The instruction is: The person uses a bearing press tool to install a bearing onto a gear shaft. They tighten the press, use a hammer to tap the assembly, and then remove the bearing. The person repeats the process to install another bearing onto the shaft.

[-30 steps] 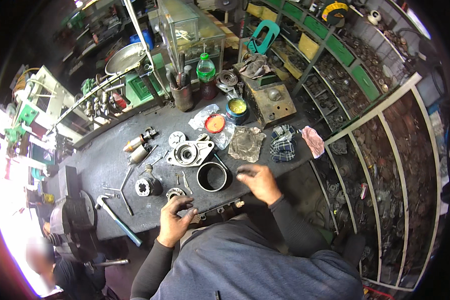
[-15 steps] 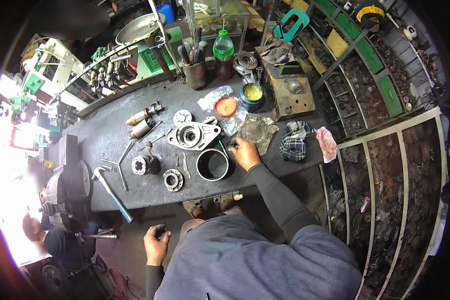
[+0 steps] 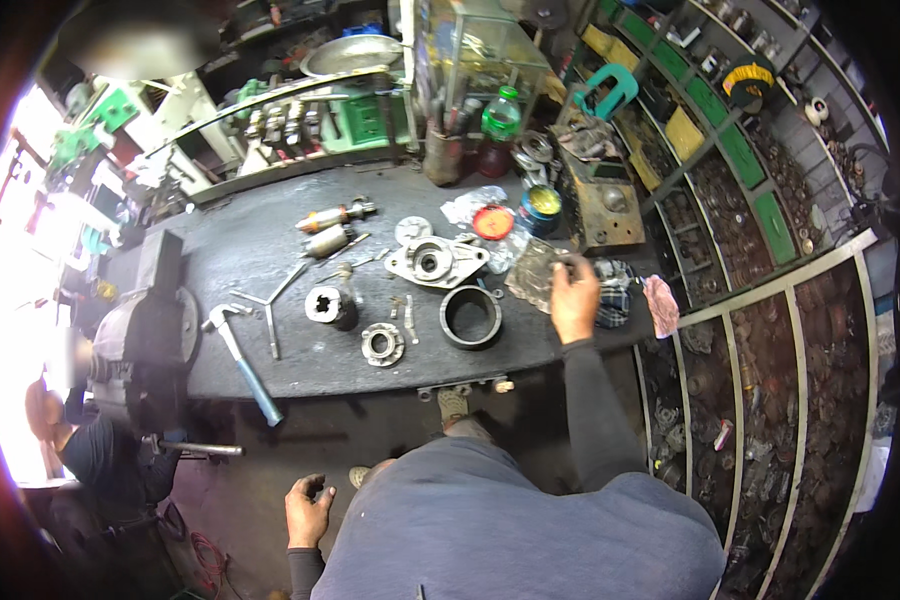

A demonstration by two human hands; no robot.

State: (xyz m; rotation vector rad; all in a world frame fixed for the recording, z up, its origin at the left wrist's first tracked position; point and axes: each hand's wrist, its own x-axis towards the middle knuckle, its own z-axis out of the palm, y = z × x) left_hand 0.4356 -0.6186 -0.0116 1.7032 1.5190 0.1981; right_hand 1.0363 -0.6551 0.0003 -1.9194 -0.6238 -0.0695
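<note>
My right hand (image 3: 574, 305) is raised over the right part of the bench, between a stained brown cloth (image 3: 532, 276) and a plaid cloth (image 3: 613, 290). Its fingers are bent together; whatever is in them is too dark to make out. Low at my left side hangs my left hand (image 3: 308, 515), fingers loosely curled and apart, touching nothing. A black metal ring (image 3: 472, 318) lies left of my right hand. Behind it rests a silver end housing with two lugs (image 3: 436, 262). A round flanged part (image 3: 382, 345) and a hollow cylindrical part (image 3: 328, 306) are further left.
A blue-handled hammer (image 3: 245, 372) lies at the bench's left front, near a dark vise-like machine (image 3: 140, 330). An open grease tub (image 3: 540, 208), a green-topped bottle (image 3: 501, 125) and a rusty metal block (image 3: 610, 210) stand behind. Parts shelves (image 3: 760, 320) line the right. Another person crouches at lower left.
My right hand has moved away from the black ring, rightward to above the cloths. The view has shifted, so the bench things appear further right. My left hand remains low at my side.
</note>
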